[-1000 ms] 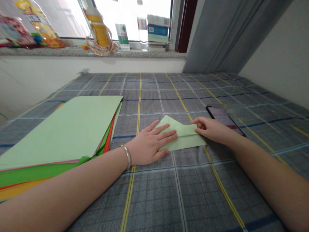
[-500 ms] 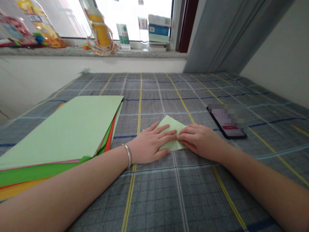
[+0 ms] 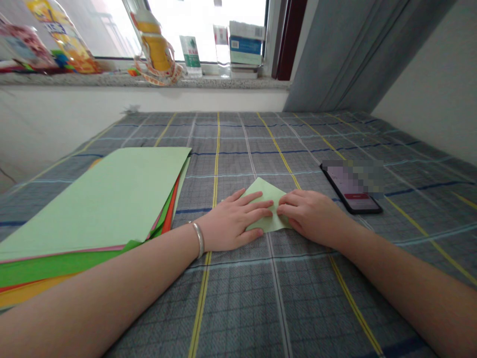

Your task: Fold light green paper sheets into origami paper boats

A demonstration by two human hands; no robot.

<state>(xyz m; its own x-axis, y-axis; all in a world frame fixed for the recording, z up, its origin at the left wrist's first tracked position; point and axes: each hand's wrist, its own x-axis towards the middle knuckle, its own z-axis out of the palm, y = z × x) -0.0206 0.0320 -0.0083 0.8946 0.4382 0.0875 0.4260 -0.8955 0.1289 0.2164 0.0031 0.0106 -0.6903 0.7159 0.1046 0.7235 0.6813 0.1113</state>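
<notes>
A folded sheet of light green paper (image 3: 267, 199) lies on the checked grey cloth between my hands, its pointed end facing away from me. My left hand (image 3: 233, 221) rests flat on its left part with the fingers spread, and a silver bangle (image 3: 198, 239) circles that wrist. My right hand (image 3: 309, 216) lies on its right part, fingertips almost meeting my left hand. Both hands cover much of the paper, hiding its lower and side edges.
A stack of coloured paper sheets (image 3: 93, 199) lies left of my left hand, with light green on top. A smartphone (image 3: 352, 196) with a pixelated screen lies to the right. Bottles and boxes stand on a stone window sill (image 3: 141, 82) beyond the bed.
My right hand has moved left onto the paper, and the paper's right end no longer sticks out past it. My left hand has stayed in place.
</notes>
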